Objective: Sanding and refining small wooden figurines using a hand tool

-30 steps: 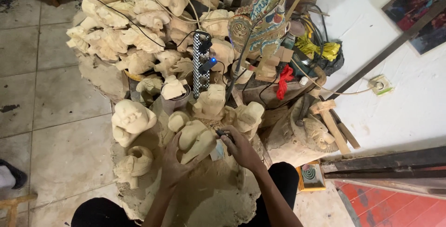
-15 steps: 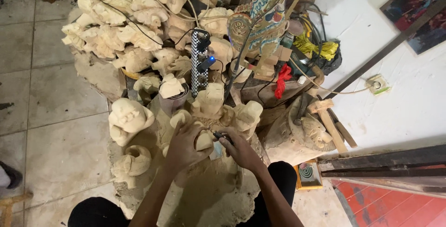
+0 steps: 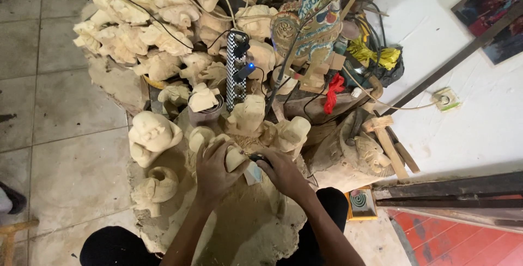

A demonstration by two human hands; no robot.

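Down at the bottom centre, the left hand (image 3: 213,172) has its fingers (image 3: 220,147) wrapped over a pale wooden carving (image 3: 233,157), holding it firmly against the sawdust-covered floor (image 3: 256,228). Right beside it, the right hand (image 3: 283,173) is curled tight around a small dark tool (image 3: 260,160), its tip pressed at the carving's edge, with a bit of pale blue just under the thumb. Around them sit more unfinished carvings: a rounded one (image 3: 152,134) to the left, a curled piece (image 3: 158,185) below it, two blocky ones (image 3: 248,114) just ahead. Further out, a checkered power strip (image 3: 236,70) glows blue among cables, a painted figure (image 3: 316,23) stands behind, and a big heap of raw carvings (image 3: 141,21) fills the top left.
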